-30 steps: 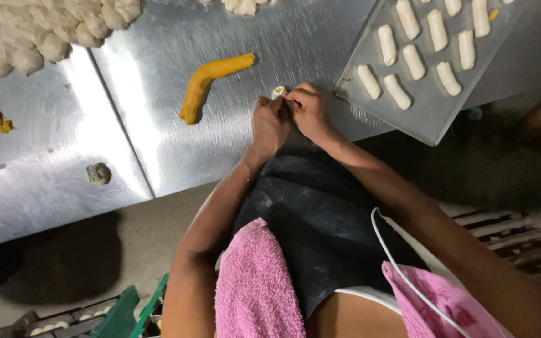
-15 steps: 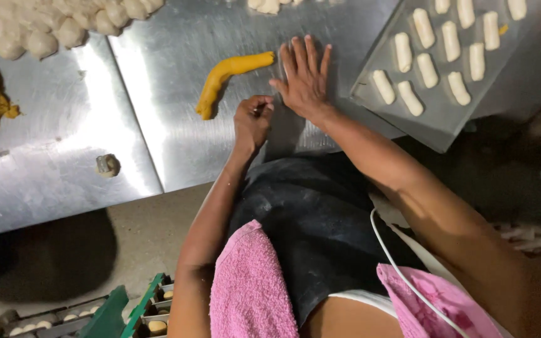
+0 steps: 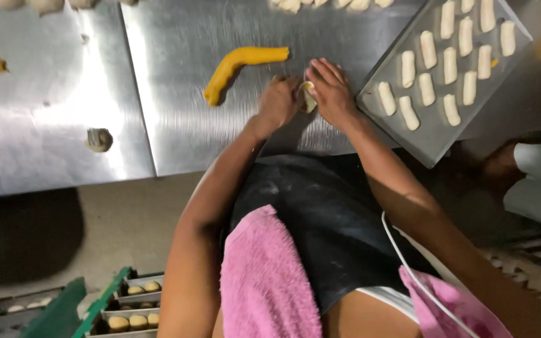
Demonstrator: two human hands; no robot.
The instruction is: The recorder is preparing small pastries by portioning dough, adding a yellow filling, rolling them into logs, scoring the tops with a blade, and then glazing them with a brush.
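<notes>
Pale dough piece (image 3: 307, 97) sits pinched between the left hand (image 3: 278, 103) and right hand (image 3: 332, 94), just beside the baking tray (image 3: 436, 134), so soft, even squeezes should keep its small log shape neat.

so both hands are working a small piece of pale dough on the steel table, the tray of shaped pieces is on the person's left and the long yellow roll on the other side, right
Not quite: the tray of shaped pieces lies to the person's right, beside the right hand. The rest holds: in the head view both hands, the left hand too, work a small piece of pale dough on the steel table, with the long yellow roll on the other side.
</notes>
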